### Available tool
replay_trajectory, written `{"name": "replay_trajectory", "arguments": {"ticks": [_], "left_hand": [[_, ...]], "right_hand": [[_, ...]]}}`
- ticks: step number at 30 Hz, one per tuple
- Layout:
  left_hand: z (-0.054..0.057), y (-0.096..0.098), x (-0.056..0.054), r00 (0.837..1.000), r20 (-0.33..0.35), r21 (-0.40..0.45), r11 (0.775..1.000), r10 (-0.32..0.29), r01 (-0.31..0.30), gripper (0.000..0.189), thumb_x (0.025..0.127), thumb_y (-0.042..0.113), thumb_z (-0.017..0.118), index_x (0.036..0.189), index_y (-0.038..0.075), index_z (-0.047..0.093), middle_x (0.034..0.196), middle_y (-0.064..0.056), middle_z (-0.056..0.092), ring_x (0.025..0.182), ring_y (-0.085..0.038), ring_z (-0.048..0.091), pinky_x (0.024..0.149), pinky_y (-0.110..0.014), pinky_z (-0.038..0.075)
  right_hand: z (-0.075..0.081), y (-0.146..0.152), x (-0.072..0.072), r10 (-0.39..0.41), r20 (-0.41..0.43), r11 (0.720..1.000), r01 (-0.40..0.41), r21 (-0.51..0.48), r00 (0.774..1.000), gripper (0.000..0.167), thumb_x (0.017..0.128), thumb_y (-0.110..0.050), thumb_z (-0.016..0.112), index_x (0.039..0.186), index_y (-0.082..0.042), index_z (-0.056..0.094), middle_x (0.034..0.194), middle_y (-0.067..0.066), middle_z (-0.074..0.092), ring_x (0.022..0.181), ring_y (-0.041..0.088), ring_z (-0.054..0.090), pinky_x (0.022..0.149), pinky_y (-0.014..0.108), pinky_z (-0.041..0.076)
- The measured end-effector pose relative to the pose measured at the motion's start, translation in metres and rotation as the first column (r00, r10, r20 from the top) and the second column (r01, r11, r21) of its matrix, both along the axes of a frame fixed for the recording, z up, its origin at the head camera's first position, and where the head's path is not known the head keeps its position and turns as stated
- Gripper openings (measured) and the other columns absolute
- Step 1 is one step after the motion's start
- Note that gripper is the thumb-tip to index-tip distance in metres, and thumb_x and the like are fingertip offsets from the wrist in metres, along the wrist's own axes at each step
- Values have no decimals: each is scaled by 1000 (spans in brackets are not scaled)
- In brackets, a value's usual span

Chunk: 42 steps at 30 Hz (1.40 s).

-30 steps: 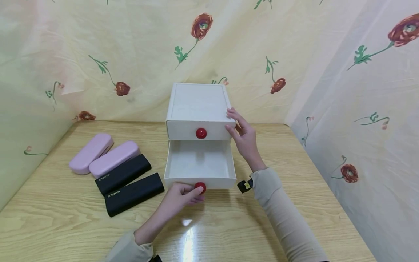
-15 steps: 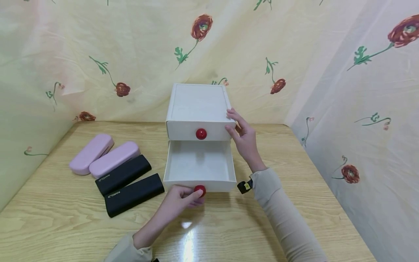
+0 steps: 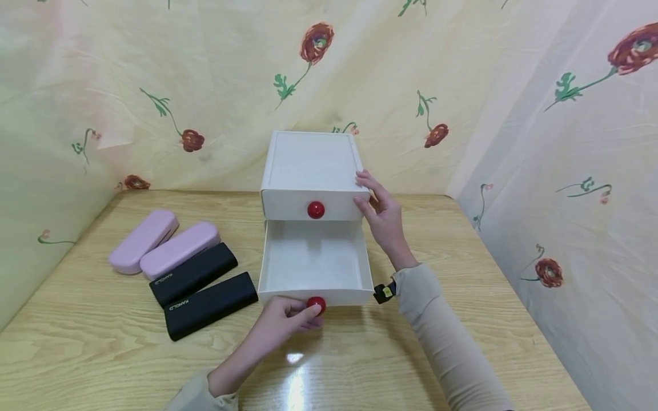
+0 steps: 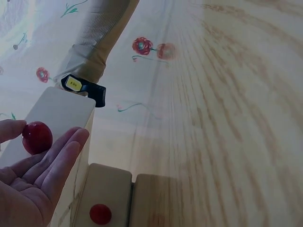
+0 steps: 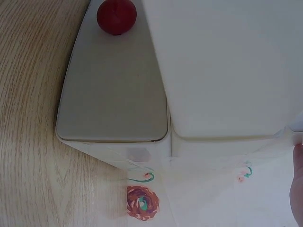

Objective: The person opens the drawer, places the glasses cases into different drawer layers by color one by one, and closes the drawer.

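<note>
A white drawer cabinet stands at the back of the table, its top drawer in. Below that, a white drawer is pulled well out, with nothing lying in it. My left hand pinches this drawer's round red knob between thumb and fingers. A bottom drawer with its own red knob is in, seen from the wrists but hidden in the head view. My right hand rests against the cabinet's upper right corner, thumb on the front and fingertips at the top edge.
To the left on the wooden table lie two pink glasses cases and two black glasses cases, close together. A flowered cloth hangs behind the table and along both sides.
The drawer has come a little farther out toward me, with my left hand moving along on its knob. My right hand and the cabinet have stayed in place.
</note>
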<state>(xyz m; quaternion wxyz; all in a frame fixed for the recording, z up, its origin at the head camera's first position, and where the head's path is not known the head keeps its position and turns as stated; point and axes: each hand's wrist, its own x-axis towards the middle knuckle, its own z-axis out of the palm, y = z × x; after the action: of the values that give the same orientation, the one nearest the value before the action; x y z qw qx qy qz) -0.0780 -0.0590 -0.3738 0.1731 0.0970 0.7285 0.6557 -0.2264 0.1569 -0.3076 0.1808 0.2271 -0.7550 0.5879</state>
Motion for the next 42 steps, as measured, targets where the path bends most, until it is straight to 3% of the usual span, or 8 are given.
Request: {"name": "replay_trajectory", "arguments": {"ticks": [7, 18, 25, 33, 42], "left_hand": [[0, 0, 1, 1000, 2, -6, 1000, -4, 4, 44, 96, 29, 62, 104, -13, 68, 95, -26, 73, 90, -32, 73, 80, -41, 60], [-5, -3, 2, 999, 22, -7, 1000, -26, 27, 47, 95, 32, 62, 107, -13, 67, 99, -26, 72, 92, -31, 72, 82, -40, 60], [-4, -8, 2, 997, -5, 30, 997, -75, 75, 47, 97, 28, 59, 111, -16, 64, 102, -30, 70, 96, -38, 70, 84, -42, 59], [-4, -19, 4, 995, -41, 31, 995, -90, 92, 41, 97, 26, 60, 111, -12, 65, 105, -31, 69, 97, -42, 69, 83, -39, 59], [0, -40, 5, 994, -44, 38, 994, -103, 105, 45, 97, 25, 59, 112, -18, 62, 103, -32, 69, 98, -44, 68, 84, -41, 59]], "right_hand": [[-13, 4, -13, -12, -48, 1000, 12, -3, 999, 37, 94, -10, 63, 130, -4, 59, 145, 4, 53, 142, 8, 38, 111, 40, 41], [-17, 4, -13, -3, -44, 1000, 3, -8, 999, 37, 94, -11, 63, 130, -6, 59, 145, 2, 53, 141, 7, 38, 111, 40, 41], [-18, 4, -15, -3, -43, 1000, 3, -1, 999, 38, 94, -12, 63, 131, -7, 58, 145, 1, 52, 142, 7, 37, 112, 40, 40], [-16, 4, -14, -5, -46, 1000, 4, -9, 999, 38, 94, -11, 63, 131, -6, 58, 145, 2, 52, 142, 7, 37, 112, 40, 40], [-17, 4, -14, -6, -53, 1000, 6, -7, 999, 37, 94, -10, 63, 131, -6, 59, 144, 3, 53, 142, 7, 38, 112, 40, 40]]}}
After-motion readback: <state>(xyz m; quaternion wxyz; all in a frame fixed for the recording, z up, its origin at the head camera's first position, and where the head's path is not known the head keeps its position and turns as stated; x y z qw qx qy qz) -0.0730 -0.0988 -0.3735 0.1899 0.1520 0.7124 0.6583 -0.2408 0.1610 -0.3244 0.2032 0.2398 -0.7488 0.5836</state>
